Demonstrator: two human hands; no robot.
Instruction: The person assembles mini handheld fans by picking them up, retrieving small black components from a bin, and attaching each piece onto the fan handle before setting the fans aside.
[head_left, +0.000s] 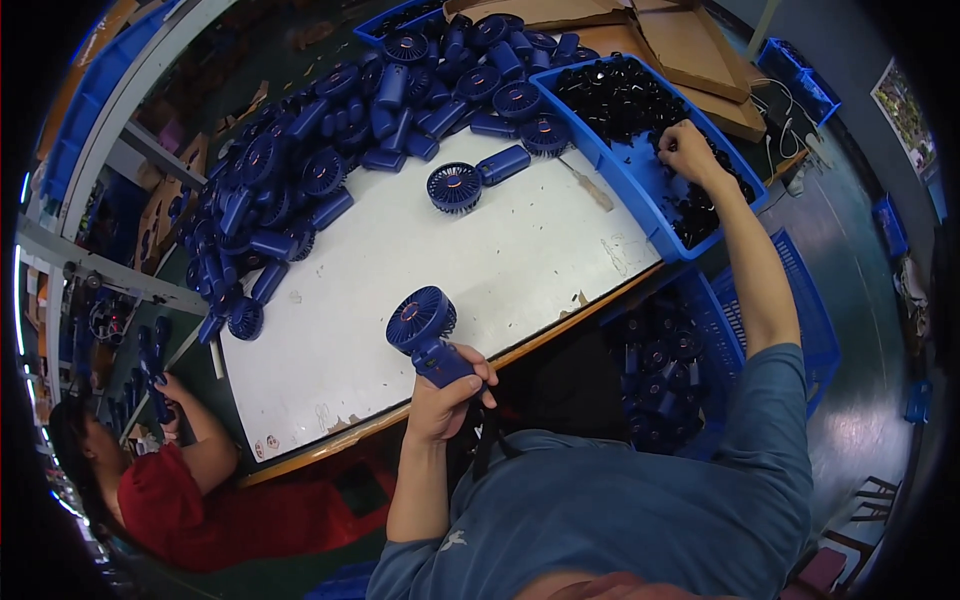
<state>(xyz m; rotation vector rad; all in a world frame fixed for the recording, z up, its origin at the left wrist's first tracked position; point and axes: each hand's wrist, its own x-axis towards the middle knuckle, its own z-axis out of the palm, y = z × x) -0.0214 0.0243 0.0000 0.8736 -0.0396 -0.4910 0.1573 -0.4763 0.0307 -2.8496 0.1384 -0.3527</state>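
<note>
My left hand (452, 402) is wrapped round the handle of a dark blue handheld fan (421, 318), its round grille head tilted up over the table's near edge. A dark strap-like piece hangs below that hand. Over at the right, my right hand (688, 152) reaches into a blue plastic bin (612, 180) of small black pieces (622, 98). Its fingers are curled together above the bare part of the bin's floor; whatever they pinch is too small to make out. Another blue fan (455, 188) lies alone on the white tabletop (345, 300), beyond the held one.
A large heap of blue fans (325, 172) covers the table's far and left sides. Beside the bin lies a thin wooden-handled tool (594, 187). Cardboard (690, 45) stands behind the bin. Below the table's right edge is a crate of fans (660, 365). A red-sleeved person (165, 495) works at lower left.
</note>
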